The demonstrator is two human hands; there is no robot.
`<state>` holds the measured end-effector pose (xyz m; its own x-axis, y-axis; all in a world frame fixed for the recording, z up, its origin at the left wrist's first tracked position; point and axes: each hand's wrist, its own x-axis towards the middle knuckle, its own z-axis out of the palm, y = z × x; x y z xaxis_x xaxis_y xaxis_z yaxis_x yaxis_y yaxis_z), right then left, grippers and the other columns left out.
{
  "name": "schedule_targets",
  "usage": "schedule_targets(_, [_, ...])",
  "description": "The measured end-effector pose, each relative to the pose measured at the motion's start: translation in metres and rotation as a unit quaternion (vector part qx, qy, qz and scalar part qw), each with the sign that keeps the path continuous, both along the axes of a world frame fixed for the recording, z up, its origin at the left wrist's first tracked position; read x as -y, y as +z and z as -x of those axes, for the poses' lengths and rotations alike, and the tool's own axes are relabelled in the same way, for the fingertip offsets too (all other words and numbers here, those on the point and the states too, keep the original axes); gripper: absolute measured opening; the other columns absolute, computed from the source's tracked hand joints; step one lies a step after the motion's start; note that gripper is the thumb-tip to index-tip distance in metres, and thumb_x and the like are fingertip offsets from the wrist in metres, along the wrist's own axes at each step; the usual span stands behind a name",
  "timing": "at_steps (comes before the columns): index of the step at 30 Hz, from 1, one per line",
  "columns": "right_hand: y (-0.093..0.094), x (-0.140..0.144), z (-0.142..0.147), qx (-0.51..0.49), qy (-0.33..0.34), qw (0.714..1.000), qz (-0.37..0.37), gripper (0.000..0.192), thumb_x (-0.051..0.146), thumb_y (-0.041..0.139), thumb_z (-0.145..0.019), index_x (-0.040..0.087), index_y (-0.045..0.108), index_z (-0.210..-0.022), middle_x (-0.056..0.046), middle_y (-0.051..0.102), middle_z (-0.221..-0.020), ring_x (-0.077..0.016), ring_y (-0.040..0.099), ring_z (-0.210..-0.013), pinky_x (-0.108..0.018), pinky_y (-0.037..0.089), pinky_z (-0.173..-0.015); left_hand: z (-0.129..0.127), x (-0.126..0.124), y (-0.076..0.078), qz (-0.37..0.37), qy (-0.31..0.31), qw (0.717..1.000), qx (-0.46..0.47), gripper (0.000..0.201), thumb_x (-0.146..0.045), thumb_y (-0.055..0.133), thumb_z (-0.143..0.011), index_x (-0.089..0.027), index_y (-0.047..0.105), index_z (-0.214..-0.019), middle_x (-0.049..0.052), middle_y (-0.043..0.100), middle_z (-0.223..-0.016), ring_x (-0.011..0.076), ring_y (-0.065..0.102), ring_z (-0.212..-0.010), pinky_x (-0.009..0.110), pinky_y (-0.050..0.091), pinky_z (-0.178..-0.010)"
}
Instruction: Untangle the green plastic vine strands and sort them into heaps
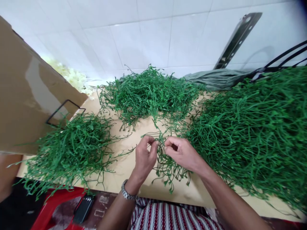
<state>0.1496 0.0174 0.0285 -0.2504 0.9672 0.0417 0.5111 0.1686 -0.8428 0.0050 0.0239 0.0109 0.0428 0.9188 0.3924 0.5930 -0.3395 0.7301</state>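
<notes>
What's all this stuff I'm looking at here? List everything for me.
green sprig piles: three, green; left, back middle, right of the board
sprig: one, green, pinched between both hands
board: one, tan, under the piles
cardboard sheet: one, brown, leaning at left
wire loop: one, black, by the left pile
metal bracket: one, dark, on the tiled wall
stool: one, red, bottom left
watch: one, silver, left wrist
left hand: on the sprig
right hand: on the sprig
</notes>
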Motion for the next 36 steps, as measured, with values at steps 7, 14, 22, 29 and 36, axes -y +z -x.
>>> schedule_targets(7, [-0.006,0.006,0.011,0.089,-0.009,0.990,-0.112,0.013,0.010,0.044,-0.071,0.017,0.040,-0.061,0.003,0.041,-0.062,-0.0090,0.037,-0.056,-0.022,0.027,-0.054,0.004,0.002,0.001,0.020,-0.041,0.998,-0.051,0.014,-0.013,0.047,-0.077,-0.018,0.057,-0.067,0.004,0.055,-0.071,0.0179,0.050,-0.075,0.031,0.037,-0.072])
schedule_targets(14, [-0.011,0.004,0.015,0.120,0.044,0.986,-0.107,0.012,0.010,0.044,-0.072,0.018,0.041,-0.063,0.002,0.042,-0.064,-0.0097,0.039,-0.059,-0.023,0.026,-0.055,-0.005,-0.004,-0.006,0.226,0.032,0.866,0.445,0.008,-0.012,0.056,-0.060,-0.015,0.049,-0.056,-0.005,0.044,-0.053,0.0076,0.039,-0.053,0.021,0.034,-0.056])
schedule_targets(22, [-0.009,0.007,-0.007,-0.001,-0.015,0.999,-0.046,0.014,0.010,0.044,-0.070,0.018,0.041,-0.059,0.003,0.042,-0.058,-0.0095,0.038,-0.054,-0.022,0.028,-0.051,0.036,-0.038,-0.004,0.172,0.140,0.795,0.565,0.021,-0.019,0.057,-0.061,-0.018,0.036,-0.058,-0.008,0.040,-0.051,0.0058,0.041,-0.043,0.020,0.036,-0.045])
schedule_targets(29, [0.022,-0.016,-0.045,-0.205,-0.214,0.951,-0.089,0.009,0.022,0.050,-0.078,0.020,0.051,-0.069,0.003,0.044,-0.058,-0.0092,0.042,-0.052,-0.022,0.030,-0.048,0.046,-0.039,-0.003,0.182,0.140,0.832,0.505,0.020,-0.017,0.060,-0.061,-0.019,0.040,-0.063,-0.010,0.037,-0.044,0.0030,0.032,-0.032,0.014,0.018,-0.032])
schedule_targets(36, [0.084,-0.096,-0.035,-0.083,-0.285,0.880,-0.370,0.013,0.021,0.046,-0.084,0.020,0.049,-0.071,0.000,0.048,-0.067,-0.0099,0.044,-0.061,-0.023,0.035,-0.058,0.027,0.011,-0.008,0.358,0.002,0.810,0.465,0.024,-0.027,0.063,-0.065,-0.017,0.041,-0.065,-0.009,0.038,-0.046,0.0012,0.026,-0.032,0.013,0.015,-0.033])
